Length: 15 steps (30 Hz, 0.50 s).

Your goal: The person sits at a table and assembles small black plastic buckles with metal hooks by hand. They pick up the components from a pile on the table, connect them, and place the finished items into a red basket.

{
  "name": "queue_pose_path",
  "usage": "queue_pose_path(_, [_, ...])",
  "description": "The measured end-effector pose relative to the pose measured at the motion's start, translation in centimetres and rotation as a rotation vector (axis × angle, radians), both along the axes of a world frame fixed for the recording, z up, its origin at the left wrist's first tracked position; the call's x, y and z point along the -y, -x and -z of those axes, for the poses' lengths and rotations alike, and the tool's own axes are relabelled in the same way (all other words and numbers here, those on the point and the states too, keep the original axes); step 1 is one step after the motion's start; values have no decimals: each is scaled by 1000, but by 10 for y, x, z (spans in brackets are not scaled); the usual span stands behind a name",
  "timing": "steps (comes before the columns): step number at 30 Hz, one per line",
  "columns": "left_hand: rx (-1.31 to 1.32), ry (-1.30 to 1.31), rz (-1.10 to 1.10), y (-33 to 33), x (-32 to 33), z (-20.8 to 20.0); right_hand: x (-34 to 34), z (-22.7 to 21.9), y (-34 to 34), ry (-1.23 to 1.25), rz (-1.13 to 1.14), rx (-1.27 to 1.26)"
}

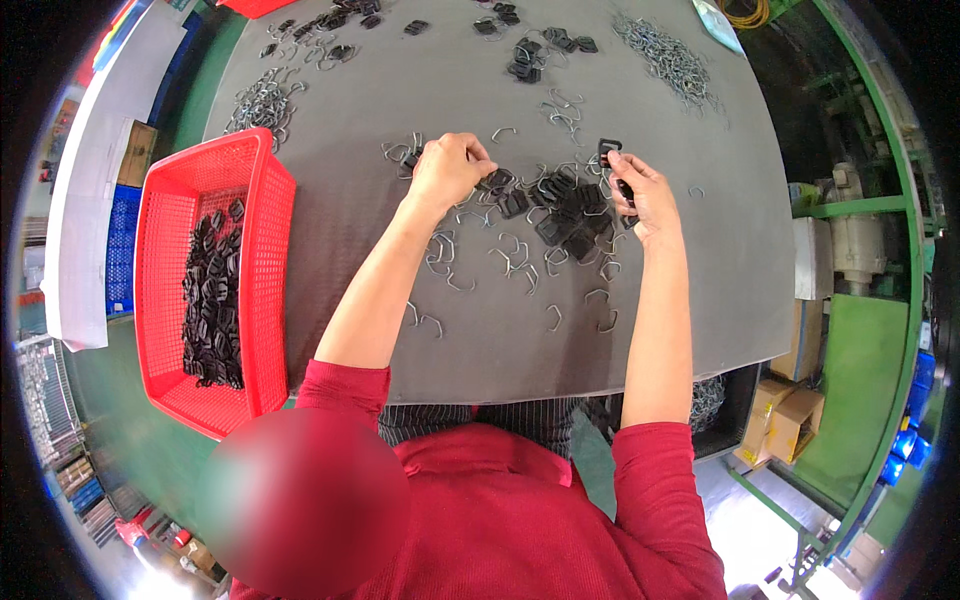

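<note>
My right hand [648, 195] is closed around several black plastic buckles [609, 150]; one stands up from between thumb and fingertips, while others show below along the palm. To its left, my left hand [447, 172] has its fingers pinched together over the table. What sits in that pinch is too small to make out. Beside its fingertips lies a black buckle [513, 203], and bent metal wire hooks with a dark piece [410, 158] show at its outer side. Between my hands spreads a loose pile of black buckles [572, 212]. Bent wire hooks [515, 255] lie scattered nearer to me.
A red perforated basket [268, 290] holding many black buckles stands at the table's left edge. On the grey table [350, 260], heaps of wire hooks [665, 60] lie far right and far left [262, 105]. More black buckles [530, 60] lie at the back. Cardboard boxes [795, 422] stand lower right.
</note>
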<state>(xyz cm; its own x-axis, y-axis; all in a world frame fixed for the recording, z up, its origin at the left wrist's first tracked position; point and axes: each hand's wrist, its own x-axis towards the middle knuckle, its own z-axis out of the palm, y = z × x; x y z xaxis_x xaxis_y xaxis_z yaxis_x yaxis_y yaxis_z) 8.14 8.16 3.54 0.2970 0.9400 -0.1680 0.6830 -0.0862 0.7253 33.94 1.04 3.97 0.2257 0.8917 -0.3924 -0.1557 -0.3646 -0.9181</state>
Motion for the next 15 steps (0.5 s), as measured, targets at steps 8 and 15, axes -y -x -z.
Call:
queue_pose_path(8, [153, -233, -171, 59, 35, -51, -8, -34, 61, -41, -71, -7])
queue_pose_path(15, [-177, -658, -670, 184, 120, -132, -11, -114, 265, -280, -421, 125])
